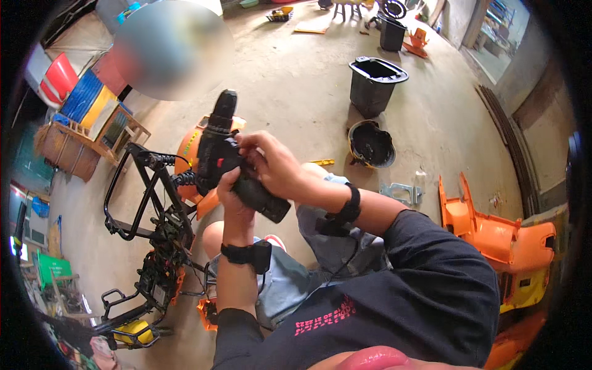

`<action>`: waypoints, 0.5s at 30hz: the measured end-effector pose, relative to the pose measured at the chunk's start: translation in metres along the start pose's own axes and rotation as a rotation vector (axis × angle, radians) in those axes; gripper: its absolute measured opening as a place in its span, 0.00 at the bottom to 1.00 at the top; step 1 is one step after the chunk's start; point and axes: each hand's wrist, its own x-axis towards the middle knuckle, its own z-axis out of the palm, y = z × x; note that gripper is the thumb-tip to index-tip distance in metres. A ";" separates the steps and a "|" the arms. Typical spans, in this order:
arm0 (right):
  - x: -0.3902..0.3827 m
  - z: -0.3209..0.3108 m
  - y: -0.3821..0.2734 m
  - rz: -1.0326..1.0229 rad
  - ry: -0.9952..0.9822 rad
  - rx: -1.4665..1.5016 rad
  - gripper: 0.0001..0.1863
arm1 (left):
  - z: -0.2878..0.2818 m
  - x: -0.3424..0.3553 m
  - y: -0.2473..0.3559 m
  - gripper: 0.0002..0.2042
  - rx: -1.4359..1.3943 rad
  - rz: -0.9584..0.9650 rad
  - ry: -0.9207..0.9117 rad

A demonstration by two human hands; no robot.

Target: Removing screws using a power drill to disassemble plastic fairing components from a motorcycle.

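In front of my chest a black cordless drill is held tilted, its chuck end pointing away from me and its thick lower end toward my lap. My left hand grips it from below, thumb up along the body. Curled against the drill's right side are the fingers of my right hand; their tips are partly hidden. Left of the drill stands a black tubular vehicle frame with coil springs and exposed wiring. An orange plastic panel lies just behind the drill.
Orange body panels lie at my right. Farther off stand a black bin and a round black tub. A pale metal bracket rests on the floor. At the left is a wooden stand; a blurred shape covers the upper left.
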 end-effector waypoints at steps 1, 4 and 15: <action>0.005 -0.006 0.005 0.018 -0.035 -0.053 0.15 | 0.003 0.001 -0.003 0.28 0.036 -0.005 0.026; 0.008 -0.018 0.013 -0.100 -0.174 -0.369 0.15 | 0.009 0.000 -0.005 0.27 -0.017 -0.093 0.047; 0.002 -0.042 -0.011 -0.441 -0.403 -0.784 0.19 | 0.015 0.004 -0.010 0.33 -0.215 -0.024 -0.225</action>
